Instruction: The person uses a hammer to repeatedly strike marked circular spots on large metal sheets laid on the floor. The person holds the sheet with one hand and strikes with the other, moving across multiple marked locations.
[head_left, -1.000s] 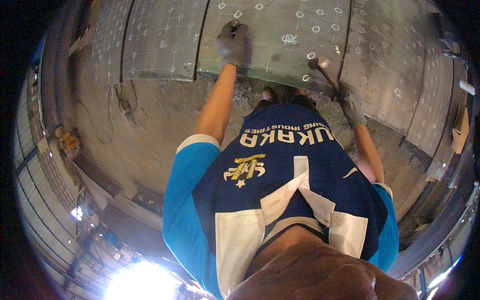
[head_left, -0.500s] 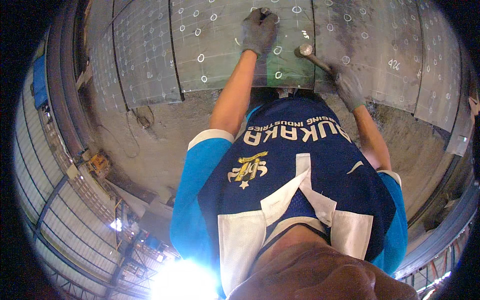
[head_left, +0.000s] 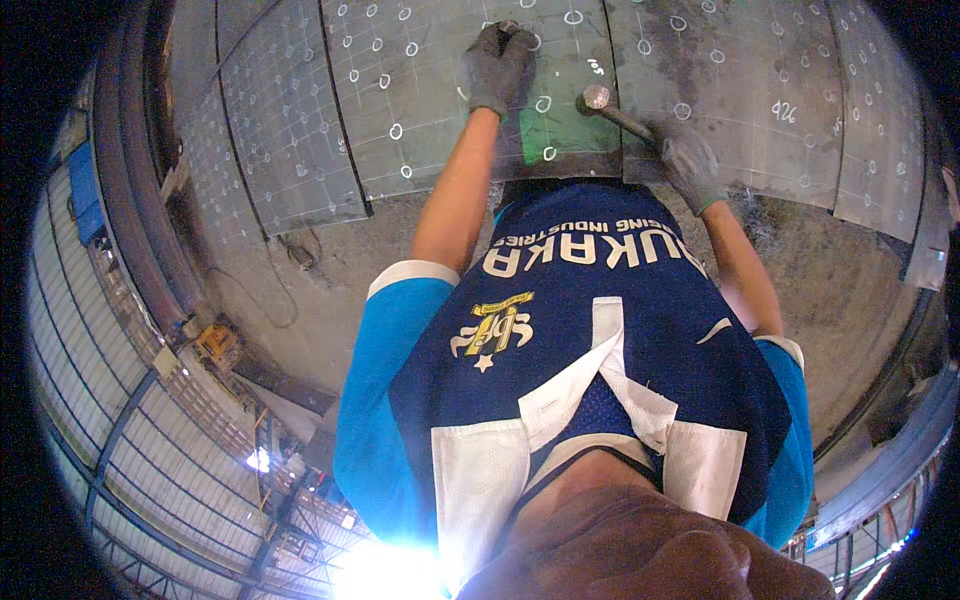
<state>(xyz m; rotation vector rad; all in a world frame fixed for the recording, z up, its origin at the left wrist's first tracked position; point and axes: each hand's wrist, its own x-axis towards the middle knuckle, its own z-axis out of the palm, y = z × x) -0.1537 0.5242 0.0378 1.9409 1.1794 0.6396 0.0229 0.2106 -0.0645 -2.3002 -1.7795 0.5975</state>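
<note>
My left hand [head_left: 497, 65], in a grey glove, is fisted on a grey steel plate [head_left: 430, 130] marked with scribed grid lines and white chalk circles. It seems to grip a small punch-like tool upright; the tool is mostly hidden. My right hand [head_left: 690, 160], also gloved, holds a hammer [head_left: 615, 110] by its handle. The round head hovers just right of the left fist, over a green patch [head_left: 548, 128]. My blue shirt fills the lower middle.
More marked plates lie to the left [head_left: 280, 150] and right [head_left: 800, 110], edge to edge. Below them is rough concrete floor [head_left: 330, 300] with a loose cable [head_left: 275, 290]. A yellow machine [head_left: 215, 345] stands at the left. Glaring light sits at the bottom.
The view has swung, sliding the plates left to right. Both hands stay on the same plate, and the hammer head has drawn a little closer to my left fist.
</note>
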